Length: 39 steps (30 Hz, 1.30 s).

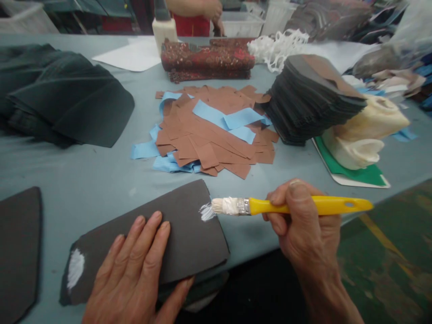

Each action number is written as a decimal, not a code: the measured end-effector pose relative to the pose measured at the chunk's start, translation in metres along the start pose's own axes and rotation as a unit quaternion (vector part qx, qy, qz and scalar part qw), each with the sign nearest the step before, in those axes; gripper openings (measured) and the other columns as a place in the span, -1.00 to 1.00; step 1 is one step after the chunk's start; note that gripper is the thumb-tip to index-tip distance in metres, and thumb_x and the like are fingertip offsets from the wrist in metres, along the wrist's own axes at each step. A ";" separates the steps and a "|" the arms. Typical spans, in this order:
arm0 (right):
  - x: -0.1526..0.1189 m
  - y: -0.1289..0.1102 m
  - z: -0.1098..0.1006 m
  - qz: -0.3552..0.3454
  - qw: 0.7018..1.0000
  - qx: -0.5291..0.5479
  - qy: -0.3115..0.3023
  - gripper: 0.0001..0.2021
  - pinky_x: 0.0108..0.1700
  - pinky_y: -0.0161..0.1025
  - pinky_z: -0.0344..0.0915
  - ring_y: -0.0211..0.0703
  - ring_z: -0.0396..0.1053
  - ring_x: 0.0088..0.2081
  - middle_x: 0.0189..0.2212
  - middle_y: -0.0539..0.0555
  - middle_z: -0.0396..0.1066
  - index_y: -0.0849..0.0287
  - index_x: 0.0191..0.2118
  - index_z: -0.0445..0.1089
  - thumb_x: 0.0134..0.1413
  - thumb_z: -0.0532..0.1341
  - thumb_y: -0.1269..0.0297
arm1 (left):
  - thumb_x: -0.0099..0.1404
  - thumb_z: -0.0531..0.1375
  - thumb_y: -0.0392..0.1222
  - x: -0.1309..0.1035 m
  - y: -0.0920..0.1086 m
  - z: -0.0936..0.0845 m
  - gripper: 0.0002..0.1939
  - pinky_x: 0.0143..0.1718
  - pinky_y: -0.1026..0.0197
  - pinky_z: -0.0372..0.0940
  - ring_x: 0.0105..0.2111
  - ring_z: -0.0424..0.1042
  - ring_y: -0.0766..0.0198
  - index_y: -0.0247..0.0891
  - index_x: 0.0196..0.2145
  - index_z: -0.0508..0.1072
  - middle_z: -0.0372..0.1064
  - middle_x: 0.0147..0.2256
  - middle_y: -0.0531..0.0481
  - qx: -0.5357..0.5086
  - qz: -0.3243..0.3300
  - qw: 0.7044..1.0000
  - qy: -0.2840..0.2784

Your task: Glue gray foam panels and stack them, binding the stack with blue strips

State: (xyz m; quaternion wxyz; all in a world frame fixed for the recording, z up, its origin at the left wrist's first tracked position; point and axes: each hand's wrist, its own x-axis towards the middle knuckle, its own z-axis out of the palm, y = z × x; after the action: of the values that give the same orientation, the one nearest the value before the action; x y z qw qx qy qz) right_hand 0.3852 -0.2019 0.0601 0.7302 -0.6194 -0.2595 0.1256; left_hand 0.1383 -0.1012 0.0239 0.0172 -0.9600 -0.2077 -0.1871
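Note:
My right hand [303,225] is closed round the yellow handle of a paintbrush [340,205]. The brush's whitish bristles touch the right end of a dark grey panel [189,234], beside a smear of white paste [206,212]. Another white patch [76,268] marks the panel's left end. My left hand [135,270] lies flat on the panel, fingers spread a little, the thumb at its lower edge. Just above the panel is a pile of brown strips [216,144] with light blue strips [222,118] among them.
A dark panel [18,252] lies at the far left, below dark folded fabric [67,94]. A tall dark stack [303,103] stands right of the strips, near cream rolls [367,126]. Behind are a patterned red roll [209,56], a bottle [164,33] and another person's hand [214,13].

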 end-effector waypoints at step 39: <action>-0.006 0.020 -0.007 -0.043 0.997 0.063 -0.017 -0.61 -0.55 -0.37 0.21 -0.35 0.23 -0.65 -0.65 -0.14 0.29 0.12 -0.36 0.45 0.43 0.26 -0.05 | 0.54 0.08 0.11 0.005 0.008 -0.008 -0.27 0.54 -0.05 -0.18 0.49 0.07 -0.15 -0.57 0.39 0.22 0.18 0.42 -0.44 0.050 -0.006 0.999 -0.019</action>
State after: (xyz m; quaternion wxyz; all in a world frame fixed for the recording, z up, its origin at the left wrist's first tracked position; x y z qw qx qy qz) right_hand 0.3870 -0.2064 0.0383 0.7678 -0.5584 -0.2898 0.1212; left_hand 0.1434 -0.1075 0.0338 0.0602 -0.9599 -0.2231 -0.1587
